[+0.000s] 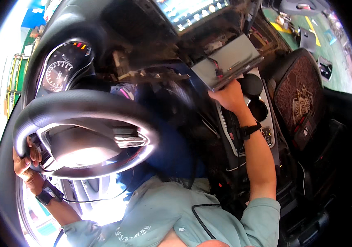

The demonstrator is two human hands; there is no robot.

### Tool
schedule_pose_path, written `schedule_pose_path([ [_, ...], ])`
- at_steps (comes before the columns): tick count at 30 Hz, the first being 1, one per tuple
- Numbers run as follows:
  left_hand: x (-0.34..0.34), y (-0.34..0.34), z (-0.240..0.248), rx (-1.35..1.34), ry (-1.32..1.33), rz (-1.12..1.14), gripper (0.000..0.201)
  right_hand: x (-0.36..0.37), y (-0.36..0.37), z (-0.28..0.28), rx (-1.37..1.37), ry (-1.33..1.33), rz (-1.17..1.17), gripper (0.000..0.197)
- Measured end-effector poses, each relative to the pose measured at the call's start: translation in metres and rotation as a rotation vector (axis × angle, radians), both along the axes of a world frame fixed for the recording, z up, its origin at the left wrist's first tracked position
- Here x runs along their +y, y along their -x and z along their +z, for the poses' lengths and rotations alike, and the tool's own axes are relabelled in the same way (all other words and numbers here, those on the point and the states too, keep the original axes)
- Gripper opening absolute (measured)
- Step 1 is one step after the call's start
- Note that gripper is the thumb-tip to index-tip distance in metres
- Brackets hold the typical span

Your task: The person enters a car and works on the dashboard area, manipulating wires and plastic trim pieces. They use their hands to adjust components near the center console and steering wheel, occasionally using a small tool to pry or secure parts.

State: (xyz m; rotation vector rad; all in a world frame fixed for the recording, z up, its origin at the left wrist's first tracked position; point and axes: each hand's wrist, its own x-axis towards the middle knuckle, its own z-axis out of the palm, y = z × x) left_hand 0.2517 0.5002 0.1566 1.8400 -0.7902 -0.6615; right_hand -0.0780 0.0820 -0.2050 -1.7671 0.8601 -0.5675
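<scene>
Clock directions taken from the centre of my view. Item: one flat rectangular panel, grey and glossy on the face towards me, at one o'clock, tilted, lying below the lit screen at twelve; whether its underside rests on anything, I cannot tell. Item: one small dark connector with red wire, showing over the panel's face at its seven o'clock part. Item: my right hand, at two o'clock, closed on the panel's near edge; fingertips mostly hidden beneath, so the exact pinch cannot be told. Black wrist strap on that arm. Item: my left hand, fingers curled round the rim of the steering wheel at the wheel's own eight o'clock; second black strap at that wrist, a thin cable running from it. Item: instrument cluster, at ten o'clock, beyond the wheel, several warning marks glowing orange and red. Item: centre console, silver-trimmed, with a round dark cup holder at three o'clock, just beside my right forearm. Item: passenger seat, brown-patterned, past the console, between two and three o'clock.
</scene>
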Motion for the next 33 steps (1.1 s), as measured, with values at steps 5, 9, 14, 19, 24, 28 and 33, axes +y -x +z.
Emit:
schedule_pose_path([
  [5,-0.002,0.001,-0.005,0.041,0.008,-0.049,0.063,0.001,-0.001,0.004,0.017,0.125,0.008,0.050],
  [9,-0.002,0.006,-0.009,-0.011,0.012,-0.015,0.065,0.000,0.000,-0.007,-0.022,0.053,-0.035,0.048],
  [14,0.002,0.001,-0.011,-0.039,-0.020,-0.012,0.064,-0.002,0.003,-0.004,0.079,0.064,0.052,0.042],
  [19,-0.004,0.008,-0.016,-0.086,-0.014,0.043,0.072,0.003,-0.001,0.007,-0.004,-0.018,0.018,0.044],
  [24,0.000,0.011,-0.016,-0.164,-0.030,0.053,0.095,0.003,-0.002,0.007,0.026,-0.086,0.034,0.053],
  [28,0.012,0.003,-0.022,-0.159,-0.015,0.024,0.096,0.000,-0.002,0.003,0.066,-0.003,0.004,0.054],
  [33,0.005,0.008,-0.019,-0.189,-0.041,0.025,0.089,0.001,0.001,0.007,0.105,-0.038,-0.005,0.058],
])
